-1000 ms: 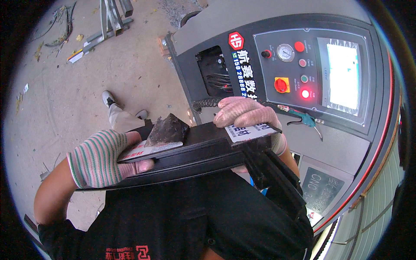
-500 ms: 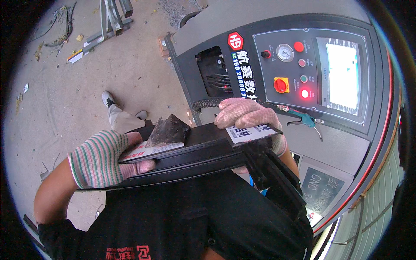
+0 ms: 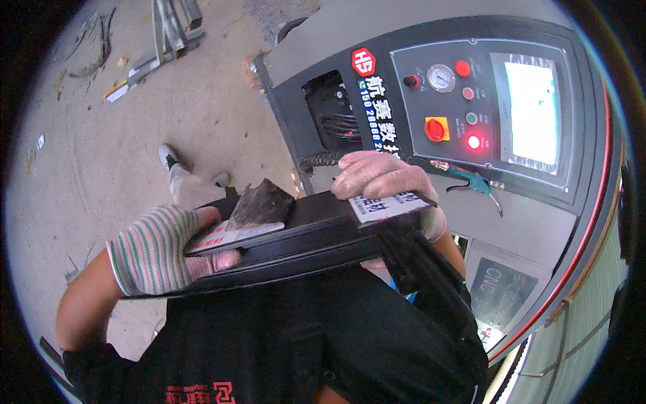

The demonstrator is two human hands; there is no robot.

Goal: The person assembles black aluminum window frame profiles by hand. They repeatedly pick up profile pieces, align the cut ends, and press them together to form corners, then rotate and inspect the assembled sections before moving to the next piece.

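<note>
Against my chest lies a black, grooved profile bar [image 3: 316, 219], held by both gloved hands. My left hand [image 3: 165, 246], in a striped knit glove, wraps the bar's left part, thumb above and fingers at its front. Beside that thumb a dark, scuffed angular block [image 3: 262, 205] rests on a white and red label strip. My right hand [image 3: 387, 182], in a pinkish glove, grips over the right end, next to a white label [image 3: 389, 207] with dark print. A second black profile piece [image 3: 427, 276] slants down from that end toward my right forearm.
Ahead on the right stands a grey machine with a control panel [image 3: 484, 108] of buttons, a gauge and a bright screen. A teal air blow gun [image 3: 476, 183] hangs below it. Metal profiles [image 3: 165, 40] lie on the floor at far left; another person's leg [image 3: 185, 182] shows beyond the bar.
Almost nothing differs. Both hands keep their hold on the bar, and the view has shifted very slightly.
</note>
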